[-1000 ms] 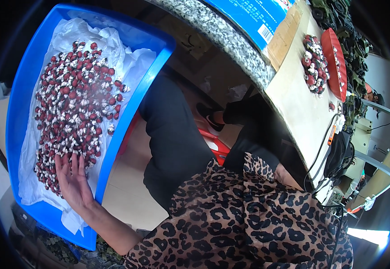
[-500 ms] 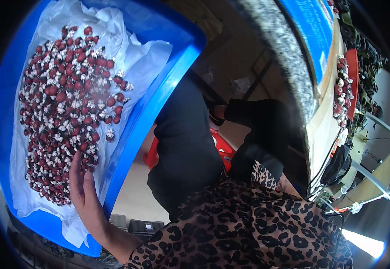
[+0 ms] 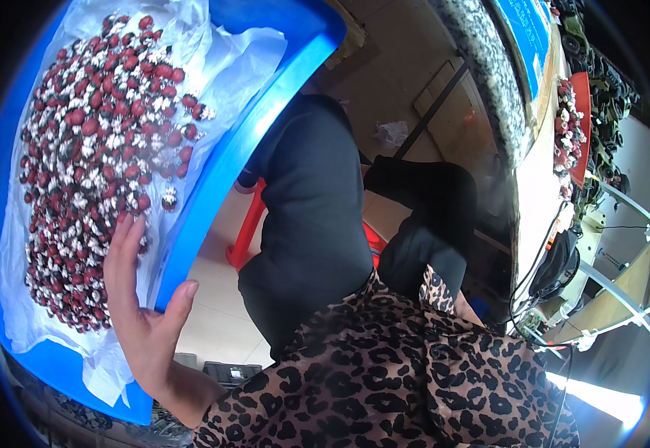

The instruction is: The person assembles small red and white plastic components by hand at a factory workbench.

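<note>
My left hand (image 3: 140,313) is open over the right side of a blue plastic bin (image 3: 209,216). Its fingers are stretched out and the thumb stands apart, with nothing held. The fingertips are at the edge of a large heap of small round pieces (image 3: 90,172), dark red with black and white parts. Whether they touch the heap, I cannot tell. White crumpled sheeting (image 3: 246,56) lines the bin beneath the pieces. Of my right arm only the leopard-print sleeve (image 3: 437,290) and a bit of skin show; the right hand is out of sight.
To the right is a table with a speckled stone edge (image 3: 489,67) and a blue flat box (image 3: 530,45). Beyond it, a red tray (image 3: 580,127) is beside more red-and-white pieces. A red plastic stool (image 3: 249,231) shows by my dark-trousered legs.
My left thumb has swung out away from the fingers. The bin and heap now appear slightly higher and further left, as the whole view has shifted.
</note>
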`<state>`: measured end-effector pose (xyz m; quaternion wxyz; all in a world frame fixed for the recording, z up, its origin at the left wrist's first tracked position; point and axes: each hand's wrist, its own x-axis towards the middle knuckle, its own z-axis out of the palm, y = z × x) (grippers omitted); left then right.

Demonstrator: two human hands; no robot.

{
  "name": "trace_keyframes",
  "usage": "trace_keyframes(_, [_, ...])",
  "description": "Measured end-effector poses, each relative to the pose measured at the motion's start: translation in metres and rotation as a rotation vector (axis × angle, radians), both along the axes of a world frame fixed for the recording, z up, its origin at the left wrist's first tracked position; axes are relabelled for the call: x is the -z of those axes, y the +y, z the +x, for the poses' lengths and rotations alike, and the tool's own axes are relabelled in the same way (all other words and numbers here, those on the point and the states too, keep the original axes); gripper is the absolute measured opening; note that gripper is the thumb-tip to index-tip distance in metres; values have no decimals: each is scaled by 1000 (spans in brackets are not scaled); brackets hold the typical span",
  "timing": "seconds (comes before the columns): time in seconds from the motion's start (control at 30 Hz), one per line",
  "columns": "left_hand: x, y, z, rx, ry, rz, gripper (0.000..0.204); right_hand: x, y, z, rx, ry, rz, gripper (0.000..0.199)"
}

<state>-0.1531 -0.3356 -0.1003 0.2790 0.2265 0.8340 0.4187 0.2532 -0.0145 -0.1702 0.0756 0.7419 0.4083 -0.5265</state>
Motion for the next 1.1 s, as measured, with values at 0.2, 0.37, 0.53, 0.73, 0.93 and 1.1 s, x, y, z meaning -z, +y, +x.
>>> trace_keyframes(0.2, [6,2,2,134,282,-66,60,-3,-5,2,-43,44,1,23])
trace_keyframes(0.37, [4,9,3,91,377,-10,47,-6,-14,27,-8,116,21,23])
trace_keyframes(0.53, [3,6,5,138,578,-38,39,-2,-31,55,86,223,38,22])
trace_keyframes(0.73, [17,6,2,135,687,-103,33,19,-43,86,227,348,49,22])
trace_keyframes(0.93, [19,-3,-4,195,784,-175,30,38,-62,90,336,441,-25,21])
trace_keyframes(1.1, [24,-2,-8,161,717,-229,28,61,-63,96,443,497,-45,21])
